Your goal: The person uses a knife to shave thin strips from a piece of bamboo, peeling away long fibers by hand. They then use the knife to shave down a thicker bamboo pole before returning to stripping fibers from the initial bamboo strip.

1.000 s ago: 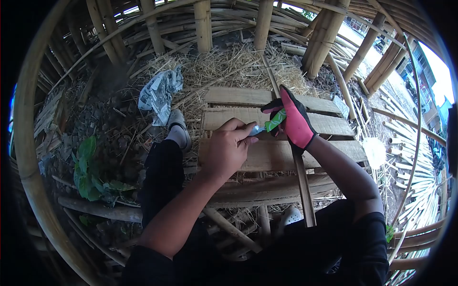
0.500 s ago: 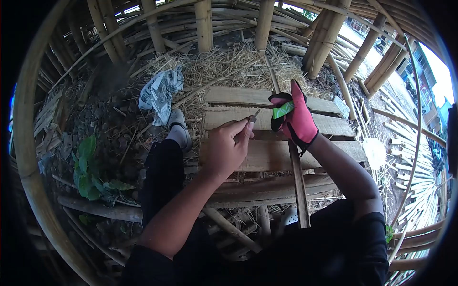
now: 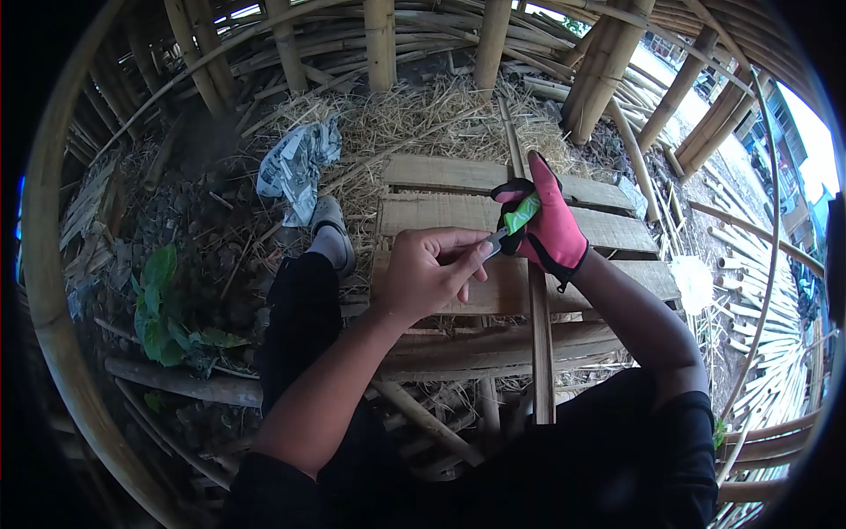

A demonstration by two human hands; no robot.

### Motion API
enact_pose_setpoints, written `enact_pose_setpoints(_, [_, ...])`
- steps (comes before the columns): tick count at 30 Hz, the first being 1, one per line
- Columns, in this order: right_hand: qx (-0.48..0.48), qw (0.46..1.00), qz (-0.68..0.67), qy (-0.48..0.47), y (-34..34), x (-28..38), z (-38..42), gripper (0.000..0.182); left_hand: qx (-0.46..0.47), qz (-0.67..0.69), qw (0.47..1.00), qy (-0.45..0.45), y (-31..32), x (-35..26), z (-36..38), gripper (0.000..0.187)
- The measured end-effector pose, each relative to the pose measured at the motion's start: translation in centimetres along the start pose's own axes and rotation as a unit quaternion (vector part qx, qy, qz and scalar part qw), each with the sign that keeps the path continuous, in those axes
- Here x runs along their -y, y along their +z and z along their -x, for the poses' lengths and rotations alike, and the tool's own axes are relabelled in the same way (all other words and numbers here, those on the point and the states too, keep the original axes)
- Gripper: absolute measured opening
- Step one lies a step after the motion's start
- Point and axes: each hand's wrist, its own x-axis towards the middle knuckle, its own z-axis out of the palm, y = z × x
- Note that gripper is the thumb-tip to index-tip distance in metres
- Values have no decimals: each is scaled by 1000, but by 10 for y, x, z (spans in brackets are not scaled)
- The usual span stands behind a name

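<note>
My bare left hand [image 3: 438, 271] pinches a small pointed metal piece [image 3: 497, 242] between thumb and fingertips. Its tip reaches to the green packet [image 3: 522, 214] in my right hand [image 3: 553, 220], which wears a pink and black glove. My gloved thumb and fingers press the packet against the palm. Below the glove a long split bamboo strip [image 3: 540, 353] runs across the slatted wooden bench [image 3: 441, 216] toward my lap. What the fingers of the glove hold besides the packet is hidden.
A crumpled printed sheet [image 3: 300, 172] lies on the ground near my shoe [image 3: 332, 231]. Straw [image 3: 423, 119] covers the ground behind the bench. Bamboo posts [image 3: 380, 44] stand at the back. Cut bamboo pieces [image 3: 758, 326] lie at the right, and a leafy plant [image 3: 159, 309] grows at the left.
My left hand has moved right, bringing the metal piece up to the packet. The green packet is now tilted more upright, and the strip's lower end has shifted left.
</note>
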Motion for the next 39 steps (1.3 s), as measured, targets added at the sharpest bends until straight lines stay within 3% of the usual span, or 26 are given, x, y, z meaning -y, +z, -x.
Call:
enact_pose_setpoints(12, [-27, 991, 134, 5, 6, 5, 7, 76, 0, -47, 999, -12, -4, 3, 0, 22])
enact_pose_setpoints(14, [-122, 976, 179, -23, 22, 4, 12, 75, 3, -68, 998, -7, -5, 4, 0, 22])
enact_pose_setpoints(17, [-121, 971, 204, -34, 32, 6, 17, 74, 9, -83, 996, 3, -4, 6, 0, 20])
enact_pose_setpoints(22, [-84, 974, 210, -20, 30, 3, 16, 72, -33, -26, 999, 28, -4, -2, 2, 42])
enact_pose_setpoints(28, [-85, 973, 216, -15, 34, 3, 18, 70, -10, -48, 997, 55, -6, 4, 1, 51])
enact_pose_setpoints(34, [-97, 974, 202, -43, 26, 9, 13, 65, 26, -121, 992, 34, -4, 8, -5, 37])
enact_pose_setpoints(39, [-97, 973, 200, -63, 17, 10, 5, 61, -4, -155, 988, 28, -3, 2, -3, 31])
